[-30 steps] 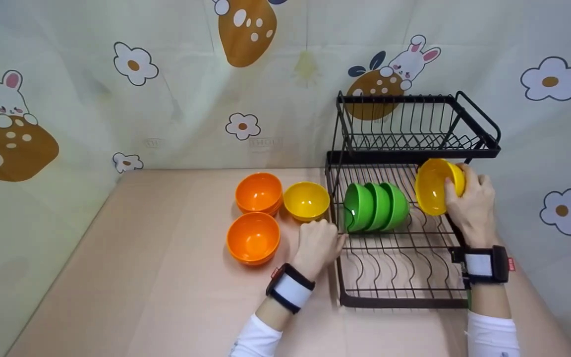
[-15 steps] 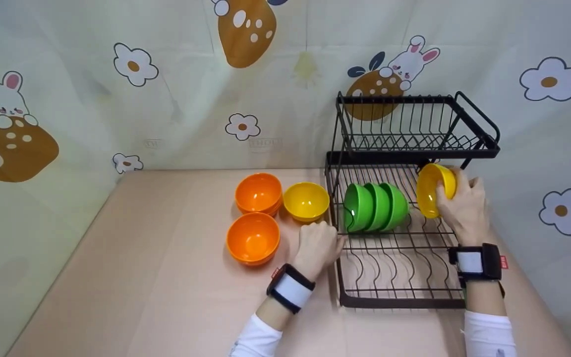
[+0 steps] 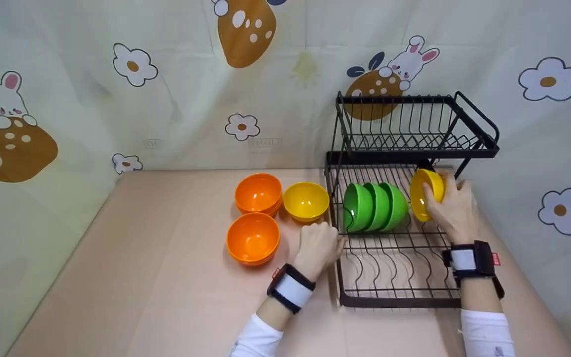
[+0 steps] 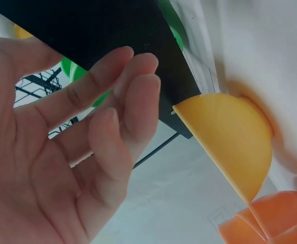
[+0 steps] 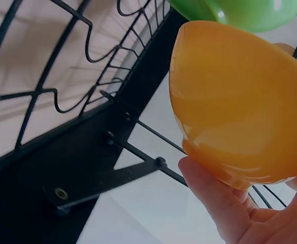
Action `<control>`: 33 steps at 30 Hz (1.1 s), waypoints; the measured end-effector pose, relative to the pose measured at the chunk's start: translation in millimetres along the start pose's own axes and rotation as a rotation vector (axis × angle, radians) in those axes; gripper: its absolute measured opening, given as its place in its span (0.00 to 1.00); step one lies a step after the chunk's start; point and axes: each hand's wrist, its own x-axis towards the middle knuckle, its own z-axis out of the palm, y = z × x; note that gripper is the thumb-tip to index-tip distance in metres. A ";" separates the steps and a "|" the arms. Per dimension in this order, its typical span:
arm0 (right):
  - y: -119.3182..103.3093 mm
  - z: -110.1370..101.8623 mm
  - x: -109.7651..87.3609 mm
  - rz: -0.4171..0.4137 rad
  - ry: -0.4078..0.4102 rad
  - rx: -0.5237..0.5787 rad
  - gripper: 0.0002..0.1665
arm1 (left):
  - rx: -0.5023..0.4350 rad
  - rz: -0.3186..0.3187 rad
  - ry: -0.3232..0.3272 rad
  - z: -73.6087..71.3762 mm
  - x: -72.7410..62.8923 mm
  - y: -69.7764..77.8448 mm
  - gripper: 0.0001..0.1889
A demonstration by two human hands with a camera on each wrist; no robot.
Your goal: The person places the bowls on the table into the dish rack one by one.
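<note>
Clamping right hand [image 3: 456,210] on yellow bowl [image 3: 429,194] over rack [image 3: 404,302]. Judged light, stiff, slick; hold by rim. Loosely bending fingers of left hand [image 3: 318,248] beside rack, perhaps touching.

The head camera looks forward and down from farther off over table [image 3: 181,282] and rack [image 3: 399,302], the wrist ones up close: left past the left hand [image 3: 316,246] to orange bowls [image 3: 253,240], right past the right hand [image 3: 455,209] to a yellow bowl [image 5: 239,107], all shared with the head view.
</note>
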 end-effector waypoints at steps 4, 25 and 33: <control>1.8 1.8 0.3 0.001 -0.022 -0.014 0.38 | 0.022 0.008 0.015 -0.1 -0.9 1.0 0.23; 2.9 20.1 -0.9 -0.024 -0.160 -0.020 0.46 | -0.007 0.023 -0.023 0.0 0.7 0.8 0.22; 3.8 30.2 -2.4 -0.027 -0.184 -0.015 0.47 | -0.004 0.027 -0.065 0.3 1.1 1.1 0.23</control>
